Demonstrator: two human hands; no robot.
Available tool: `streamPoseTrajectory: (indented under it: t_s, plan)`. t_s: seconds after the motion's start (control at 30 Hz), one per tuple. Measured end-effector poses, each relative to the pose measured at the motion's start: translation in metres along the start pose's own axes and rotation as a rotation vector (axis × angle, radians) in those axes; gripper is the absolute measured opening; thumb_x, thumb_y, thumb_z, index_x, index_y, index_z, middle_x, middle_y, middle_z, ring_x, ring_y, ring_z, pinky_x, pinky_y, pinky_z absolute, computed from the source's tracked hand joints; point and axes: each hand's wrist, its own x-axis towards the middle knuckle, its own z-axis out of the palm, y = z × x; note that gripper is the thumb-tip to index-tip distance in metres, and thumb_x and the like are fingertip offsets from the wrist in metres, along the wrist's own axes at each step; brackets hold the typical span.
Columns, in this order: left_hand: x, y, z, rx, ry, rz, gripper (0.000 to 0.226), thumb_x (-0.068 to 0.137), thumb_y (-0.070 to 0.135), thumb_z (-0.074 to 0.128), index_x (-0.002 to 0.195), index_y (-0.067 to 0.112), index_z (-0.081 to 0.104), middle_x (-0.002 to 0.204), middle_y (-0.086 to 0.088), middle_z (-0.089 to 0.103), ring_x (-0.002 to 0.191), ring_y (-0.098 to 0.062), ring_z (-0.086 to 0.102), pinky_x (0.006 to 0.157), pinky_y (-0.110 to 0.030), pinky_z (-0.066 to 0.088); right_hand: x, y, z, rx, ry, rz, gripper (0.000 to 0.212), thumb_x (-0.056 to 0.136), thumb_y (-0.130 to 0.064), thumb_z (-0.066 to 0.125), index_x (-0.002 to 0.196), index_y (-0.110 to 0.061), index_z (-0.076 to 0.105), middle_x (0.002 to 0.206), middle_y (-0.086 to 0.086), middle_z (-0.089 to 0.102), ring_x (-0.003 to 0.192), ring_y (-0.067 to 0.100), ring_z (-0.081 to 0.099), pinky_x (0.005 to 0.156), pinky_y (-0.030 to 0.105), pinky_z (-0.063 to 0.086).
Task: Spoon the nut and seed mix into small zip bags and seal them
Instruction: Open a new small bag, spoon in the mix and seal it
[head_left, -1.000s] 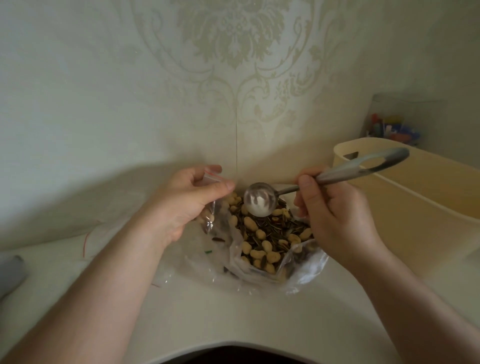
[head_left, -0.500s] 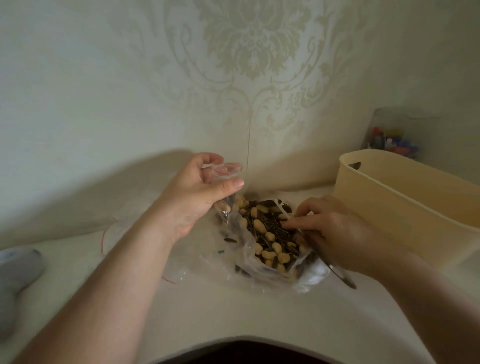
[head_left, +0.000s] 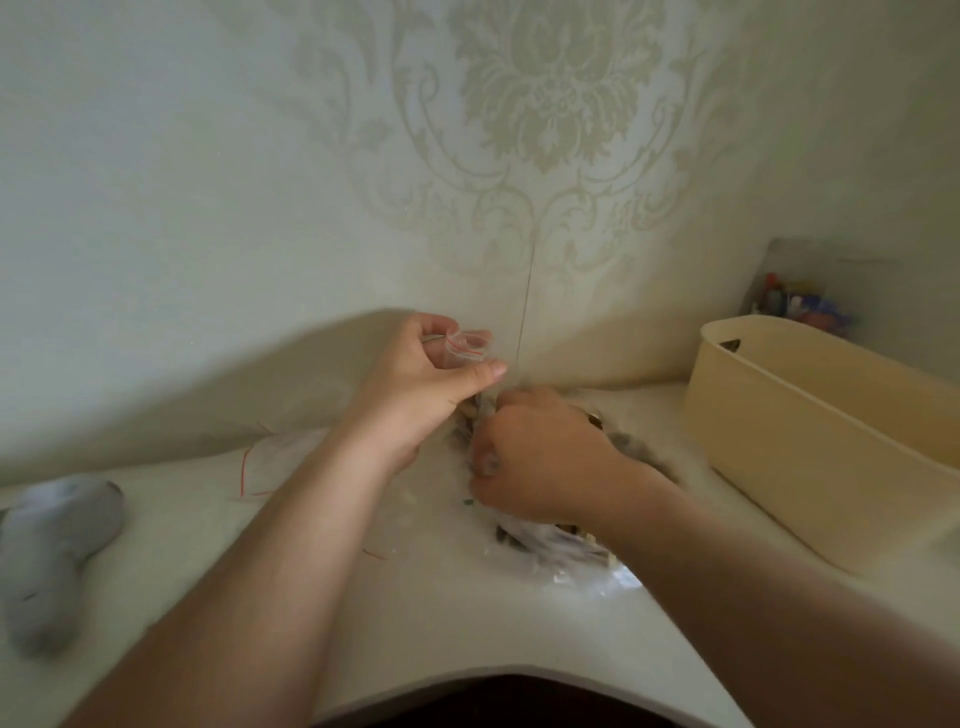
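Observation:
My left hand (head_left: 415, 384) pinches a small clear zip bag (head_left: 469, 346) with a red strip, holding its mouth open above the table. Just below and to the right, my right hand (head_left: 540, 457) is curled into a fist and pushed down into the large clear bag of nut and seed mix (head_left: 563, 548). A metallic glint of the spoon (head_left: 488, 461) shows at the fist's left edge; the rest of the spoon is hidden. Most of the mix is covered by my right hand and wrist.
A beige plastic basket (head_left: 810, 447) stands at the right, close to the big bag. Spare clear zip bags (head_left: 270, 457) lie flat at the left. A grey soft object (head_left: 52, 540) lies at far left. A jar of colourful items (head_left: 800, 306) sits behind the basket. The table's curved front edge (head_left: 467, 680) is near.
My right hand swung the spoon from above the mix down into the big bag and now digs in it. My left hand lifted the small bag slightly, its mouth open.

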Motion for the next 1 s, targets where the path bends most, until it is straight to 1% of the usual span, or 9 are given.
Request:
streamPoseTrajectory:
  t_s: [0.13, 0.23, 0.3, 0.37, 0.5, 0.6, 0.8, 0.87, 1.0]
  plan:
    - [0.003, -0.003, -0.001, 0.029, 0.04, -0.004, 0.054, 0.077, 0.009, 0.092, 0.114, 0.021, 0.053, 0.106, 0.011, 0.08, 0.105, -0.018, 0.076, 0.097, -0.041, 0.06, -0.001, 0.005, 0.005, 0.009, -0.042, 0.041, 0.019, 0.085, -0.034, 0.063, 0.076, -0.024, 0.049, 0.08, -0.011, 0.032, 0.1, 0.026, 0.045, 0.086, 0.039, 0.048]
    - [0.001, -0.001, 0.001, 0.037, 0.039, 0.002, 0.054, 0.078, 0.008, 0.091, 0.114, 0.021, 0.053, 0.103, 0.015, 0.08, 0.096, -0.009, 0.075, 0.091, -0.036, 0.061, -0.002, 0.012, 0.006, 0.109, -0.012, 0.076, 0.009, 0.08, -0.031, 0.064, 0.079, -0.022, 0.065, 0.082, -0.009, 0.056, 0.092, 0.019, 0.056, 0.083, 0.037, 0.054]
    - [-0.002, 0.001, 0.003, 0.046, 0.021, 0.023, 0.054, 0.08, 0.005, 0.089, 0.117, 0.019, 0.052, 0.101, 0.018, 0.08, 0.085, -0.001, 0.072, 0.08, -0.026, 0.059, -0.007, 0.022, -0.003, 0.21, -0.002, 0.157, 0.012, 0.083, -0.029, 0.066, 0.084, -0.027, 0.077, 0.08, -0.012, 0.067, 0.076, 0.005, 0.061, 0.066, 0.022, 0.051]
    - [-0.006, 0.005, 0.004, 0.078, -0.02, 0.052, 0.056, 0.08, 0.005, 0.088, 0.119, 0.018, 0.05, 0.105, 0.017, 0.079, 0.083, 0.002, 0.071, 0.077, -0.022, 0.057, -0.014, 0.034, -0.022, 0.357, 0.116, 0.253, 0.01, 0.09, -0.031, 0.068, 0.087, -0.034, 0.078, 0.079, -0.015, 0.068, 0.069, 0.0, 0.062, 0.058, 0.015, 0.046]
    - [-0.017, 0.016, 0.008, 0.217, -0.113, 0.108, 0.066, 0.076, 0.02, 0.094, 0.123, 0.025, 0.049, 0.116, 0.022, 0.075, 0.09, -0.002, 0.072, 0.08, -0.023, 0.059, -0.019, 0.045, -0.051, 0.761, 0.536, 0.352, 0.004, 0.093, -0.032, 0.075, 0.091, -0.035, 0.076, 0.082, -0.014, 0.074, 0.073, 0.004, 0.07, 0.067, 0.022, 0.061]
    - [-0.023, 0.02, 0.015, 0.288, -0.158, 0.141, 0.067, 0.075, 0.022, 0.094, 0.123, 0.027, 0.048, 0.113, 0.023, 0.076, 0.086, 0.002, 0.072, 0.071, -0.017, 0.056, -0.015, 0.04, -0.054, 0.857, 0.572, 0.311, 0.005, 0.091, -0.031, 0.078, 0.094, -0.035, 0.077, 0.084, -0.019, 0.074, 0.078, 0.0, 0.069, 0.072, 0.023, 0.06]
    - [-0.024, 0.012, 0.02, 0.193, -0.222, 0.02, 0.068, 0.07, 0.02, 0.097, 0.121, 0.023, 0.052, 0.116, 0.015, 0.077, 0.095, -0.01, 0.077, 0.082, -0.038, 0.064, -0.035, 0.063, -0.041, 0.722, 0.585, 0.343, 0.019, 0.099, -0.024, 0.069, 0.108, -0.039, 0.073, 0.095, -0.017, 0.07, 0.067, 0.002, 0.065, 0.051, 0.015, 0.053]
    - [-0.023, 0.009, 0.021, 0.161, -0.203, -0.014, 0.077, 0.057, 0.035, 0.099, 0.12, 0.024, 0.056, 0.113, 0.009, 0.078, 0.096, -0.012, 0.077, 0.085, -0.045, 0.065, -0.054, 0.083, -0.035, 0.593, 0.476, 0.311, 0.022, 0.1, -0.019, 0.067, 0.103, -0.04, 0.072, 0.092, -0.017, 0.067, 0.071, -0.012, 0.061, 0.053, 0.005, 0.046]
    - [-0.018, 0.006, 0.023, 0.116, -0.164, -0.087, 0.076, 0.05, 0.041, 0.095, 0.117, 0.02, 0.065, 0.098, 0.006, 0.081, 0.09, -0.013, 0.078, 0.088, -0.039, 0.063, -0.094, 0.118, -0.019, 0.235, -0.059, 0.202, 0.046, 0.095, -0.013, 0.072, 0.087, -0.058, 0.069, 0.097, -0.024, 0.062, 0.095, -0.017, 0.053, 0.073, 0.003, 0.043]
